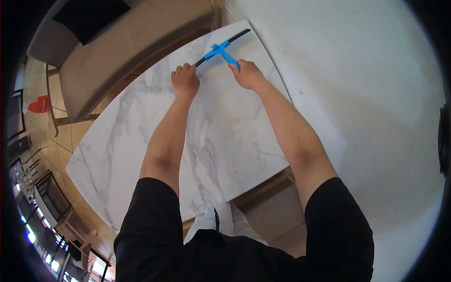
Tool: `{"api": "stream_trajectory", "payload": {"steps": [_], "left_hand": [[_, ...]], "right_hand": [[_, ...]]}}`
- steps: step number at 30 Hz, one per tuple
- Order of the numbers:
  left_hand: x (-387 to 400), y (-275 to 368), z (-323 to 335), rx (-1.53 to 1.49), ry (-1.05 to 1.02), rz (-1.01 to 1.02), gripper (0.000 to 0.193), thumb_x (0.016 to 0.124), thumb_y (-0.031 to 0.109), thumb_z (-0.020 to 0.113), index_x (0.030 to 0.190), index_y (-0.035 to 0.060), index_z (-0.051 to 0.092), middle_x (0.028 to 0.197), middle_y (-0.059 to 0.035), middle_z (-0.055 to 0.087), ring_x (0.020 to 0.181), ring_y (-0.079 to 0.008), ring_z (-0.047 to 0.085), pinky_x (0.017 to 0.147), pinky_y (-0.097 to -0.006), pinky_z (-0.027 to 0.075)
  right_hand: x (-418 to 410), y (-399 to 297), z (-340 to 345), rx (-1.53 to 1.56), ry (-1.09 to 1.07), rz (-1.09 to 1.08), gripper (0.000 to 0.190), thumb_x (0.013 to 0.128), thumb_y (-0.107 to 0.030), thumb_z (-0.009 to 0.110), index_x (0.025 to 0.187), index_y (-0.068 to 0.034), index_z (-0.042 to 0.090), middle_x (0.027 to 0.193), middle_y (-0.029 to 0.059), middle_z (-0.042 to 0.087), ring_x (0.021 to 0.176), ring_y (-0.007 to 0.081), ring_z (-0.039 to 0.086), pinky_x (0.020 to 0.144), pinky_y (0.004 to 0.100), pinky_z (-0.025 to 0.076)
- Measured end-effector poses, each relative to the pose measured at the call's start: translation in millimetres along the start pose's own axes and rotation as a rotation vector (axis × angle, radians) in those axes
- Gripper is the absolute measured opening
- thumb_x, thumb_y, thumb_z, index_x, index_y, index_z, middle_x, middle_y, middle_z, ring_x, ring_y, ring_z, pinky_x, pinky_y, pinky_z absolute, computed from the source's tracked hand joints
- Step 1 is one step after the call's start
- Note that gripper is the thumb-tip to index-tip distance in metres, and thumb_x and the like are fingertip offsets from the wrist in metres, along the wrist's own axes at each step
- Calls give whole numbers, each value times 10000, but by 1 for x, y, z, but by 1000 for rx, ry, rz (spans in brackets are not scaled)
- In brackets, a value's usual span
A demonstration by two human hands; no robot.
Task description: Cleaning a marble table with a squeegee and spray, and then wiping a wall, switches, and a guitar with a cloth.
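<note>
A squeegee with a blue plastic handle and head (217, 50) and a long black blade lies across the far end of a white marble-patterned table (218, 123). My right hand (248, 73) is closed round the end of its blue handle. My left hand (185, 80) is at the near left end of the blade, its fingers curled over it; the fingertips are hidden from view. The blade's other end points to the table's far right corner.
A wall (352, 105) runs along the table's right edge. Beyond the left edge stands a beige cushioned bench (137, 31) with a black cushion (91, 17). A red bottle (38, 104) is farther left, above the tiled floor. More chairs and tables show at the lower left.
</note>
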State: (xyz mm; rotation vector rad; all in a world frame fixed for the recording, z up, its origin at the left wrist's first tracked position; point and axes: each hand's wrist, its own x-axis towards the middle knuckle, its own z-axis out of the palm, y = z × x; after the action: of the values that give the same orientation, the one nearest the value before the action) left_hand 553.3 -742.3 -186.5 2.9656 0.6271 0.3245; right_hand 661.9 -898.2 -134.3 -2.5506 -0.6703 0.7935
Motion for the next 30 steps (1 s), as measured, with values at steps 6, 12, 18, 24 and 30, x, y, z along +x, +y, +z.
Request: {"api": "stream_trajectory", "payload": {"steps": [6,12,18,24,30], "left_hand": [[63,-25,12,47,-172,-57,149,666,86,503,778,114,597,844,-34,550,842,-198,517,693,-344,390],[77,-26,27,-12,-127,-35,151,660,79,505,778,103,597,822,-44,552,829,-204,521,688,-333,401],[67,-8,16,-62,-275,30,157,673,70,490,789,89,595,821,-59,553,831,-218,523,715,-331,417],[41,23,-2,32,-462,86,160,690,72,481,805,85,592,842,-76,557,836,-231,537,730,-325,425],[-34,67,-9,-11,-515,207,142,691,75,474,774,79,589,813,-99,557,783,-246,554,692,-333,438]], "right_hand": [[67,-25,-13,-148,-17,8,422,821,-385,373,909,-1,524,895,189,555,850,328,530,742,394,425],[79,-19,-9,-117,-45,70,431,826,-383,360,927,5,520,940,192,543,865,319,531,751,392,425],[51,-6,-7,-72,-79,151,441,826,-377,355,919,19,525,925,200,549,860,319,535,744,387,429],[3,2,-17,-31,-163,251,432,824,-361,373,899,32,536,869,193,566,798,317,552,706,379,442],[-85,51,3,10,-159,304,421,822,-351,378,884,33,540,858,196,568,786,318,553,692,378,444]]}}
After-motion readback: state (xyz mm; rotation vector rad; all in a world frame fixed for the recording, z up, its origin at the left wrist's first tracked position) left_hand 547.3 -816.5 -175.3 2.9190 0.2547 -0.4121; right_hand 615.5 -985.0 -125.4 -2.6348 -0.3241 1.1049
